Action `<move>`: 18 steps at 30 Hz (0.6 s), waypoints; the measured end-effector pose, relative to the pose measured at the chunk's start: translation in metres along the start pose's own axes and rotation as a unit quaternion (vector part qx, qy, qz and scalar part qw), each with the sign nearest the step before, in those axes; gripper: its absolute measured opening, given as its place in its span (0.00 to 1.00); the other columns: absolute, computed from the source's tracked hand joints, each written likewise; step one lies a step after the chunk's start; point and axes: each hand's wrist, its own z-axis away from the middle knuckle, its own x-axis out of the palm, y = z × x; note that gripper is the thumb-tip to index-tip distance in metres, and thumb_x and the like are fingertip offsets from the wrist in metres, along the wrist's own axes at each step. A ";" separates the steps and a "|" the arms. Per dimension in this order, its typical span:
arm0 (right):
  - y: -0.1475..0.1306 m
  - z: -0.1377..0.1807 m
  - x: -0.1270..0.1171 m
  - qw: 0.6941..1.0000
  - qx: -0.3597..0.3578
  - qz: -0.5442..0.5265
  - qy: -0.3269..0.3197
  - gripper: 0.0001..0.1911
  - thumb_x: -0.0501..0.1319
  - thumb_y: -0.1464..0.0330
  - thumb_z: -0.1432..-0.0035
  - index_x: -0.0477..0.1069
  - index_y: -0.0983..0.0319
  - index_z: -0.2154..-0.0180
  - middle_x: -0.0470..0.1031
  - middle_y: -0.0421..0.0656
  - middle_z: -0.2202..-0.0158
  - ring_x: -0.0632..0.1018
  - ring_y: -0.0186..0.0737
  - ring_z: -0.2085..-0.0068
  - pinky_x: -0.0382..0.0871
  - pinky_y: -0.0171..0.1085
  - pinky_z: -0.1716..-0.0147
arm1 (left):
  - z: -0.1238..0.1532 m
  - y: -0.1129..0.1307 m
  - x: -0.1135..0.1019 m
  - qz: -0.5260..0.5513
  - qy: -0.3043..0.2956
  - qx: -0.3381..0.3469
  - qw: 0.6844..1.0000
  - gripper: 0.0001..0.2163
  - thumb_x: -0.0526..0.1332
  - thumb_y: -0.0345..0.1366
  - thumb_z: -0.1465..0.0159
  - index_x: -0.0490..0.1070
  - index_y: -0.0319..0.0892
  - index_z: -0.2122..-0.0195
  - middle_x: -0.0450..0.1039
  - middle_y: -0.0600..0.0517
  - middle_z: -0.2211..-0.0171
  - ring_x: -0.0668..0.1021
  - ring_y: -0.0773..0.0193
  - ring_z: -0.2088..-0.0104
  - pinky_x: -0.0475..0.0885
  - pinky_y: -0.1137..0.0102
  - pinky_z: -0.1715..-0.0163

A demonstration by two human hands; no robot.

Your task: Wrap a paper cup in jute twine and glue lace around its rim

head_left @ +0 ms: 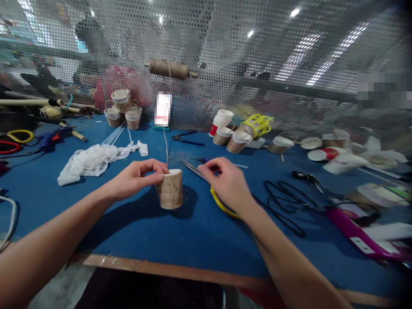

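Observation:
My left hand [143, 178] grips the rim of a small paper cup [170, 193] wrapped in brown twine, its fingers partly inside the mouth. The cup is held upright over the blue table. A strand of twine [166, 148] runs up from beside these fingers towards the spool [169, 69]. Over a pair of scissors [222, 205] with yellow handles, my right hand [225, 180] has its fingers curled in at the middle. The blades point away to the left, and the hand hides the pivot. Exactly how the fingers touch the scissors is partly hidden.
Beyond the hands lie blue-handled pliers [188, 139] and a phone [163, 109] on a stand. Crumpled white fabric [90, 161] is at left. Twine-wrapped cups [238, 141] stand along the back. A black cable [283, 201] and purple power strip [357, 234] occupy the right.

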 end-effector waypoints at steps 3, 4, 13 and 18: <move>-0.035 0.024 0.003 0.984 -0.123 -0.122 -0.043 0.16 0.63 0.56 0.50 0.67 0.62 0.71 0.72 0.43 0.72 0.72 0.38 0.70 0.65 0.36 0.70 | -0.001 -0.003 0.000 -0.031 0.022 0.010 0.999 0.07 0.60 0.37 0.41 0.66 0.39 0.71 0.70 0.47 0.62 0.69 0.56 0.50 0.61 0.60 0.49; -0.042 0.029 0.005 0.983 -0.142 -0.111 -0.027 0.16 0.64 0.57 0.52 0.66 0.62 0.72 0.72 0.43 0.72 0.72 0.39 0.70 0.64 0.37 0.70 | -0.001 -0.003 0.001 -0.045 0.027 0.017 0.998 0.07 0.60 0.37 0.42 0.66 0.39 0.71 0.70 0.47 0.62 0.69 0.56 0.50 0.61 0.60 0.49; -0.037 0.028 0.006 0.957 -0.076 -0.264 -0.095 0.07 0.54 0.69 0.41 0.67 0.62 0.71 0.70 0.38 0.77 0.70 0.31 0.76 0.64 0.32 0.75 | 0.001 0.001 0.005 -0.117 -0.002 0.058 0.991 0.05 0.57 0.34 0.40 0.66 0.39 0.71 0.70 0.47 0.63 0.68 0.57 0.50 0.61 0.61 0.50; -0.033 0.027 0.002 0.953 -0.058 -0.281 -0.094 0.07 0.55 0.68 0.42 0.67 0.63 0.71 0.67 0.37 0.78 0.66 0.30 0.77 0.61 0.30 0.78 | 0.003 0.005 0.007 -0.100 -0.026 0.057 0.993 0.05 0.56 0.33 0.39 0.65 0.39 0.71 0.70 0.48 0.63 0.68 0.59 0.49 0.61 0.62 0.48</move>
